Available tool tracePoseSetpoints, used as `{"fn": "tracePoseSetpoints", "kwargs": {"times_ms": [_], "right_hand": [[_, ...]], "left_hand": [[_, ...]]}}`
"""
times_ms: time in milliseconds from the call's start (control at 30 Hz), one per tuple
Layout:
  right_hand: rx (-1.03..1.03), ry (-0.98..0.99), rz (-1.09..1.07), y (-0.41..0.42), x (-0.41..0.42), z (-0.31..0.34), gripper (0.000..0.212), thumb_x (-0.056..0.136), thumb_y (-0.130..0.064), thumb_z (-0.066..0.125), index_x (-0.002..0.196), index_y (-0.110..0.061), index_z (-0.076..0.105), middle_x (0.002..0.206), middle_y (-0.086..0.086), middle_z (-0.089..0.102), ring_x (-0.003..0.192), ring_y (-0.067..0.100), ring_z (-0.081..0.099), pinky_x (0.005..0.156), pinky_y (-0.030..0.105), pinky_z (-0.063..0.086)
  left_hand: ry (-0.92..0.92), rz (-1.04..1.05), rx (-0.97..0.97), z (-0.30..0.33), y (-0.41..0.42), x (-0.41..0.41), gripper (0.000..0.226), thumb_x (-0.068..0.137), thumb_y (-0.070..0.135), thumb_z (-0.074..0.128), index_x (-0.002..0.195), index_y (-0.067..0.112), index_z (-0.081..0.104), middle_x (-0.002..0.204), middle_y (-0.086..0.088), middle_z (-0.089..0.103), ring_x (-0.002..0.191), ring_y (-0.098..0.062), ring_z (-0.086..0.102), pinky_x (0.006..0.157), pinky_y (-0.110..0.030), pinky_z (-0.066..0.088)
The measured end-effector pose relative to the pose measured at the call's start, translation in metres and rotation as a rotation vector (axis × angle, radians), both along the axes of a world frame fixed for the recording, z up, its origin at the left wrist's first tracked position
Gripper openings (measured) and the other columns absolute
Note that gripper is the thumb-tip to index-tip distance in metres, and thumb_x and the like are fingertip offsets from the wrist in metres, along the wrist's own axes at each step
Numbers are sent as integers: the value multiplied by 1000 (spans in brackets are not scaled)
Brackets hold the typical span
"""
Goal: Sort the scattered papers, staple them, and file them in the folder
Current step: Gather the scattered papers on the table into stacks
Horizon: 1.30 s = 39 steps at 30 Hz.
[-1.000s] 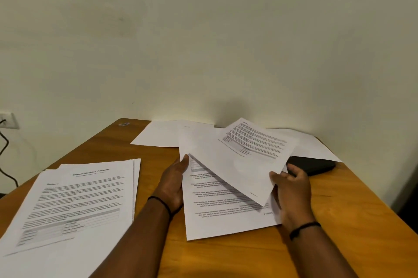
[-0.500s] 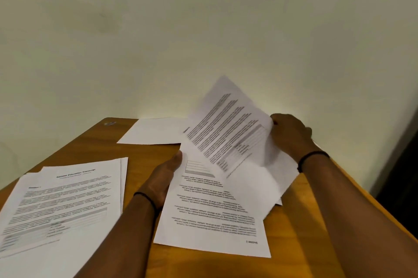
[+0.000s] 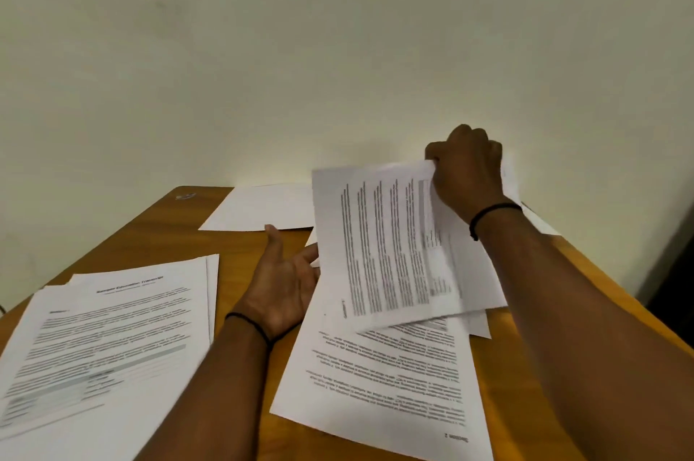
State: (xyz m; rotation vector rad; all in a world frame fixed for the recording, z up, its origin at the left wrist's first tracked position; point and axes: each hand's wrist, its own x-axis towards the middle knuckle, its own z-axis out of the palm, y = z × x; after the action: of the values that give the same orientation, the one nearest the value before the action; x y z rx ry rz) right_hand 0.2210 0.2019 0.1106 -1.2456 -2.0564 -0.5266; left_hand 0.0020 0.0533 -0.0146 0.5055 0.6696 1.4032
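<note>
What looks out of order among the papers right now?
The sheet lying between the arms faces away, its print upside down, unlike the stack on the left. The right hand holds another sheet turned sideways.

Lifted sheet text blurred; left stack cropped.

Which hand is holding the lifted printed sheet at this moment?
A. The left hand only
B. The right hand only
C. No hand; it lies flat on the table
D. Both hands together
B: the right hand pinches the top corner of the lifted printed sheet, while the left hand is open, palm up, beside it.
</note>
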Motion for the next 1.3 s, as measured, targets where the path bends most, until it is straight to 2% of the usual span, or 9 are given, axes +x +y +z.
{"fn": "tracePoseSetpoints", "kwargs": {"times_ms": [167,300,400,633,733,867,1033,1133,1300], "right_hand": [[36,-219,348,-17,-49,-22,29,61,8,64,64,-21,67,77,6,48,78,32,51,70,34,21],[68,-225,579,-41,-82,-57,23,61,-2,76,60,-20,61,77,3,52,80,29,51,76,35,29],[63,-142,640,-57,-89,-85,14,76,-9,71,78,-20,64,85,3,54,86,26,51,80,39,36],[-329,330,518,-49,-61,-109,40,86,-30,71,123,-24,56,124,-3,58,115,17,51,99,41,45],[-373,-41,570,-43,-41,-83,70,84,-45,73,145,-31,42,155,-3,38,144,19,30,119,41,23],[-244,-616,516,-50,-38,-42,61,84,-43,72,139,-45,45,161,-10,24,153,22,1,121,46,-5],[-205,-808,386,-58,-51,-21,24,85,-30,72,108,-34,65,121,-9,66,122,17,54,120,42,1],[-304,-659,355,-53,-40,-11,11,87,-24,65,95,-31,67,103,-9,68,100,18,61,89,29,36],[-477,-89,284,-17,2,-1,10,90,-22,58,87,-31,56,96,-6,65,91,22,59,68,30,39]], "left_hand": [[37,-29,1,6,6,3,87,89,78,26,124,9,67,101,-16,73,83,-30,73,64,-37,61],[86,-90,-14,2,9,0,86,83,73,56,136,5,58,139,-22,56,128,-39,52,96,-48,53],[130,-91,28,-2,9,2,75,76,33,83,137,0,54,133,-24,59,121,-39,58,94,-48,55],[572,-30,49,3,4,11,56,85,-12,64,134,15,57,119,-17,70,106,-42,68,89,-53,56],[652,-20,113,3,3,12,59,83,-11,65,132,21,59,120,-17,69,108,-43,66,96,-59,51],[757,-48,133,7,2,18,52,87,-11,62,127,23,61,118,-10,71,108,-36,68,94,-49,55],[737,-63,40,9,-3,16,31,93,11,65,122,20,65,112,-13,73,101,-35,69,94,-47,53],[665,18,-25,8,-8,0,40,92,46,59,119,19,69,101,-18,71,81,-31,62,71,-37,48],[153,113,-41,5,-13,-25,53,95,57,48,109,13,74,106,-15,69,91,-29,66,77,-42,58]]}}
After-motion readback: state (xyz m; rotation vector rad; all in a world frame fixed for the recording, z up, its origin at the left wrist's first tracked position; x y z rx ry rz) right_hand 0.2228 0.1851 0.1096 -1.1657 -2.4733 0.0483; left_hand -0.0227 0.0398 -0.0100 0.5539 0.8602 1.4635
